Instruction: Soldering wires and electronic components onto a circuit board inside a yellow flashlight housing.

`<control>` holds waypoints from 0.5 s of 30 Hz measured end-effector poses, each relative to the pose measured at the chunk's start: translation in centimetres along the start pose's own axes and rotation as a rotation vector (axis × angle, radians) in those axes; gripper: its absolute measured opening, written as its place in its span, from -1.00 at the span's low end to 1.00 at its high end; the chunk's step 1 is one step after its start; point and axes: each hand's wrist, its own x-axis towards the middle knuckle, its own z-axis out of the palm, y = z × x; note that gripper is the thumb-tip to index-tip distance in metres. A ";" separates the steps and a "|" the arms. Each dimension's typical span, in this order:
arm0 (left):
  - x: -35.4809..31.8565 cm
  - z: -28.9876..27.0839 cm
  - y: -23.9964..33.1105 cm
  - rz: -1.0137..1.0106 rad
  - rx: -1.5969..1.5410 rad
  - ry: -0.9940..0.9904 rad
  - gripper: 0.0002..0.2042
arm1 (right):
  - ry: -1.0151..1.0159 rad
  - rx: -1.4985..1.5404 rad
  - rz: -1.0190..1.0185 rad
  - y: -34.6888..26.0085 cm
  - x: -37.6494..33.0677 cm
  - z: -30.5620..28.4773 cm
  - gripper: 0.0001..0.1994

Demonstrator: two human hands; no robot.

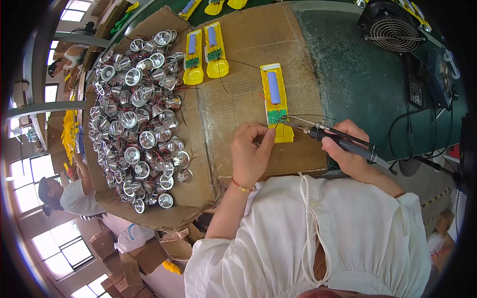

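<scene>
A yellow plastic housing (284, 134) lies on the cardboard, with a purple cylindrical battery (274, 88) and a small green circuit board (276, 116) in it. My left hand (251, 151) is at its lower left side, thumb and forefinger closed near the board. Whatever they pinch, perhaps a thin wire, cannot be made out. In my right hand (350, 149) is a soldering iron (343, 142), its handle gripped from the right and its front end pointing at the board. A thin metal tube (318, 123) runs along the iron, its end by the board.
Left of my hands, a cardboard box (194, 191) holds many silver reflector cups (131, 119) with wires. Two similar yellow housings (215, 54) lie beyond. A fan with a round grille (395, 36) and a dark device with cables (437, 74) stand at the far right. Other people work at left.
</scene>
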 end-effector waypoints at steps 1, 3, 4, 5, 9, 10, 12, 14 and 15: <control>0.1 0.0 0.0 0.003 0.005 0.003 -0.89 | 0.015 0.046 0.022 -0.4 0.1 0.2 -0.84; 0.0 -0.1 0.0 0.000 0.008 -0.002 -0.89 | 0.031 0.092 0.043 -0.6 0.0 0.2 -0.85; -0.1 -0.1 0.0 -0.004 0.010 -0.003 -0.89 | 0.058 0.128 0.043 -0.5 -0.1 0.1 -0.85; -0.1 -0.2 0.0 -0.005 0.010 0.001 -0.89 | 0.085 0.165 0.043 -0.5 -0.2 0.1 -0.85; 0.1 -0.2 0.1 -0.009 -0.003 -0.016 -0.89 | 0.067 0.171 0.063 -0.7 -0.1 -0.4 -0.86; 0.1 -0.2 0.1 -0.016 -0.013 -0.016 -0.88 | 0.068 0.171 0.061 -0.7 -0.1 -0.3 -0.86; 0.1 -0.2 0.1 -0.012 -0.015 -0.014 -0.88 | 0.064 0.196 0.064 -0.6 -0.1 -0.2 -0.86; 0.1 -0.2 0.1 -0.009 -0.016 -0.012 -0.88 | 0.065 0.204 0.070 -0.5 -0.2 -0.2 -0.85; 0.1 -0.2 0.2 -0.027 -0.007 -0.006 -0.88 | 0.065 0.212 0.076 -0.5 -0.2 -0.3 -0.85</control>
